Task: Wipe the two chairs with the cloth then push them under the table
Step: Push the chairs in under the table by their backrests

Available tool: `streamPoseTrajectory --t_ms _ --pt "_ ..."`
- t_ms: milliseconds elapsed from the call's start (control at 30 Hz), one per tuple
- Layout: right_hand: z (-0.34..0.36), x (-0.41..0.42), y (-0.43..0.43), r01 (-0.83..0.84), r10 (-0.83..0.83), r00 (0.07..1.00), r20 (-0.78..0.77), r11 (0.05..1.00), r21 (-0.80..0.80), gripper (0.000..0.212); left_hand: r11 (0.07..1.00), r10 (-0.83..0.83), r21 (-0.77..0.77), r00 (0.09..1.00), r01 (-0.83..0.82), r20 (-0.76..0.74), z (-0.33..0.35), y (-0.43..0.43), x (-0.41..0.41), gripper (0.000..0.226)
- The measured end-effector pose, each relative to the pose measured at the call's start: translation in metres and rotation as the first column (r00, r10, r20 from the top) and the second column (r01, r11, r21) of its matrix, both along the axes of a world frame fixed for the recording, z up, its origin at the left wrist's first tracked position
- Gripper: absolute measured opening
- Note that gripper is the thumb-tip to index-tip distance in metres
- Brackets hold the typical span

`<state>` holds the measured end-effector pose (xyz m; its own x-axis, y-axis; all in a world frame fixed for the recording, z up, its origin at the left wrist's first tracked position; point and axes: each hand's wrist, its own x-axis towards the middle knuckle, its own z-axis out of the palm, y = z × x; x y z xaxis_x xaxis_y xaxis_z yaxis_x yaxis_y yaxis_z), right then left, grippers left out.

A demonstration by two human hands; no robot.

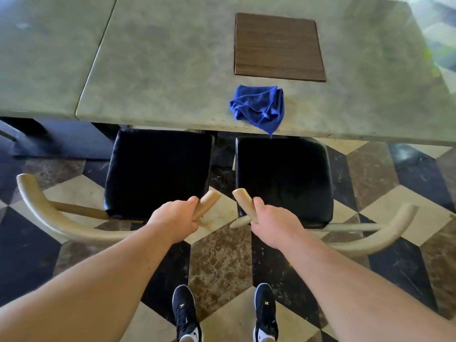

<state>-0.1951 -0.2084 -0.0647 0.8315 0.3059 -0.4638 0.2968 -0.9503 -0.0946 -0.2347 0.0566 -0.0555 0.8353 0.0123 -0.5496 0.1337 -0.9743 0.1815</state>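
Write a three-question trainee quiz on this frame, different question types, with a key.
1. True or false: the blue cloth lies on the table, one corner hanging over its edge.
2. Multiple choice: the left hand grips A) the cloth, B) the left chair armrest end, C) the table edge.
3. Fill in: the right hand is closed on the ______ of the right chair.

Key: 1 true; 2 B; 3 armrest end.
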Motion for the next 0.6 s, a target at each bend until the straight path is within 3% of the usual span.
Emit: streamPoseTrajectory --t_ms 300,600 --pt "-0.010 -0.002 0.007 0.010 -0.012 0.999 0.035 0.999 0.047 0.056 1.000 0.020 -0.011 0.998 -0.020 0.062 -0.005 -0.017 0.009 0.035" --pt "-0.010 -0.004 0.007 0.006 -0.009 0.999 0.043 0.997 0.075 0.056 1.000 0.018 -0.021 0.999 -0.018 0.033 -0.011 -0.023 0.002 0.036"
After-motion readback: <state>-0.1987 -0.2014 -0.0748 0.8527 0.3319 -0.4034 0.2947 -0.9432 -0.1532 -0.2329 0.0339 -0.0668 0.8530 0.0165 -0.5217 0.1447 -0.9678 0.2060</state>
